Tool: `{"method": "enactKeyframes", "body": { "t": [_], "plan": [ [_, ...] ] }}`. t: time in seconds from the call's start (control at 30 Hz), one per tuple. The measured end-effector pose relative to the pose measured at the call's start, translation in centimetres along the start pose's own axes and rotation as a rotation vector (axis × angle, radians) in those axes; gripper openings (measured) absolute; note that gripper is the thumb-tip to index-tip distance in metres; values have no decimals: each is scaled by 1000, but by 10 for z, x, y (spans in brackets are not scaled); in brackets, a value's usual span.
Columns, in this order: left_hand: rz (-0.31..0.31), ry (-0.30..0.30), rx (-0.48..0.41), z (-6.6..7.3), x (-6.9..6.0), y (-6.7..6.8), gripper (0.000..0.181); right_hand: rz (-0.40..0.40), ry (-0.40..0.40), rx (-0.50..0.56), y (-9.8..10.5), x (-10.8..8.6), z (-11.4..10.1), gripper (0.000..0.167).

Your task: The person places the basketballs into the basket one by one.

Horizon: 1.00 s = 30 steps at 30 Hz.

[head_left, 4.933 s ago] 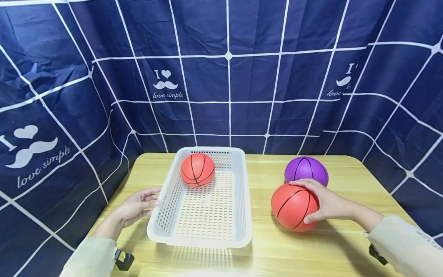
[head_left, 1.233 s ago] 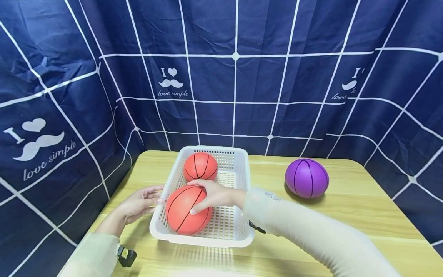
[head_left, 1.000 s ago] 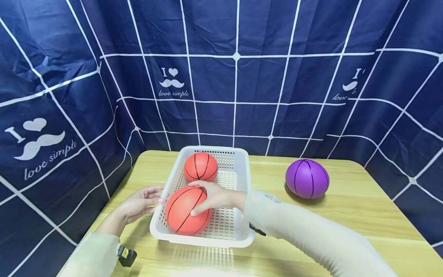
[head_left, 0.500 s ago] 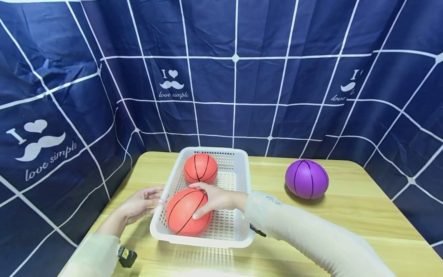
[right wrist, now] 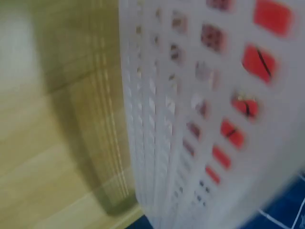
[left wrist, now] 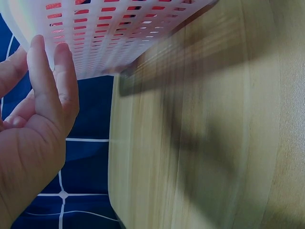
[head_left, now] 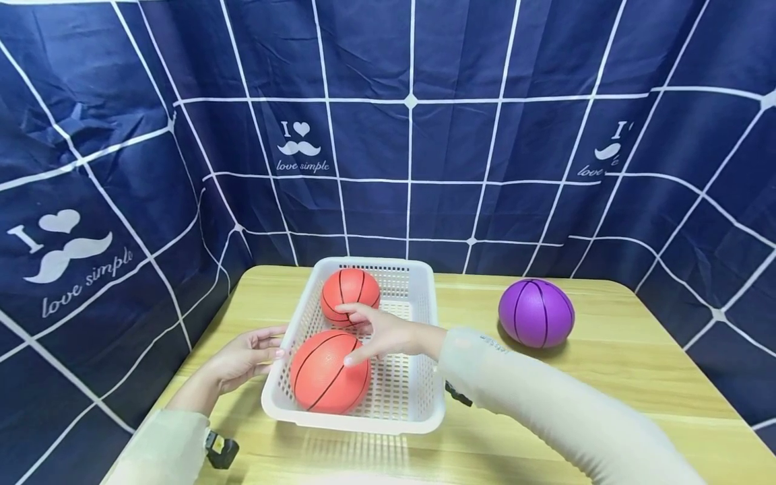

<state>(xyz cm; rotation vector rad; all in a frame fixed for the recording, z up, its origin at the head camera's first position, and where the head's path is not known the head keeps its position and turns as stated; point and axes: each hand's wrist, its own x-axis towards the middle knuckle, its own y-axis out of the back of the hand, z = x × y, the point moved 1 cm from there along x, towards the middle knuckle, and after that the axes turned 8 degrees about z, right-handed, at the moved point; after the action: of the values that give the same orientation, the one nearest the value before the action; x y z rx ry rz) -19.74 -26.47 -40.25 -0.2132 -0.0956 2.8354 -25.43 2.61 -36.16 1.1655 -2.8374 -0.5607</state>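
A dark blue fabric curtain with white grid lines (head_left: 133,165) closes in the left, back and right, bearing a white heart, a moustache and the words "love simple" at left and again on the back. Below it lies a pale yellow wood-grain tabletop (head_left: 467,306) with rounded far corners, brightly lit at the near edge. From the left, a left hand (head_left: 245,360) in a cream sleeve (head_left: 160,448) has its fingers apart and loosely extended, their tips against the outer wall of a white rectangular perforated plastic basket (head_left: 358,423). In the basket, a smaller orange-red ball with black seams (head_left: 344,288) sits at the far left and a larger orange-red ball with black seams (head_left: 321,380) at the near left. The right hand (head_left: 391,335) reaches in over the basket's right rim, thumb and fingers spread around air; whether the thumb touches the larger ball, I cannot tell. Farther right, well apart from the basket, a purple ball with black seams (head_left: 536,314) rests on the tabletop. The left sleeve is cut off below; fingers cover part of the smaller ball; lettering on the right sleeve is unreadable; the curtain's right-hand print disappears in a fold. In the right wrist view the basket wall is blurred, red patches showing through its holes.
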Motion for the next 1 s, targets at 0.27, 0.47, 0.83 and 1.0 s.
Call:
{"method": "enactKeyframes", "body": {
  "t": [0.27,0.47,0.83,1.0],
  "plan": [
    [16,6,36,1,0,0,68,58,8,68,29,-9,-8,87],
    [21,7,45,-1,1,1,66,121,38,72,53,-16,-13,85],
    [16,9,23,-1,0,1,65,286,78,57,108,-36,-11,77],
    [9,6,25,1,0,0,66,363,75,16,137,-48,-8,73]
  ]
}}
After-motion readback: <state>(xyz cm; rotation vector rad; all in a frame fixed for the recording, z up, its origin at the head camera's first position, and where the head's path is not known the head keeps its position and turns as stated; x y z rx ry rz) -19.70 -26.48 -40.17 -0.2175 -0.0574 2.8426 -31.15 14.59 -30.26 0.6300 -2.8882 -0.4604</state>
